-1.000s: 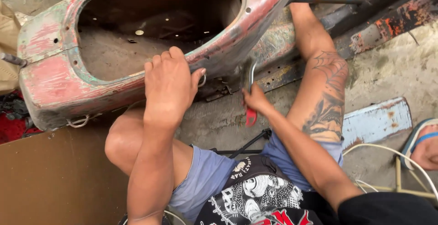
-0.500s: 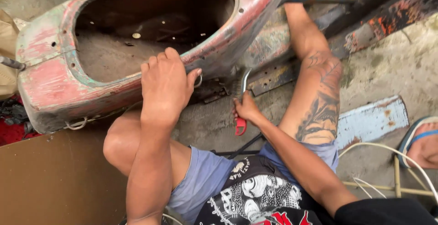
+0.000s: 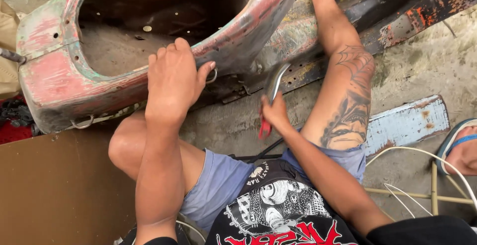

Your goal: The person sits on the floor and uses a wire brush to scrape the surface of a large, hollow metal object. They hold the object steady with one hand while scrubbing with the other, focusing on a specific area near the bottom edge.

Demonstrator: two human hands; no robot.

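A worn red and green scooter body shell lies on its side on the concrete in front of me. My left hand presses flat on its lower rim, fingers spread over the edge, close to a small metal ring. My right hand grips a red-handled tool whose curved metal jaws reach up to the rusty underside of the shell. My bent left knee sits under the left arm. My tattooed right leg stretches out beside the tool.
A brown board lies at lower left. A pale blue rusted metal strip lies to the right, with white cable looping over it. Another person's foot in a blue sandal shows at the right edge. A rusty frame rail runs along the top right.
My right hand has slid a little left and up with the tool, bringing the jaws closer under the shell. The left hand stays pressed on the rim.
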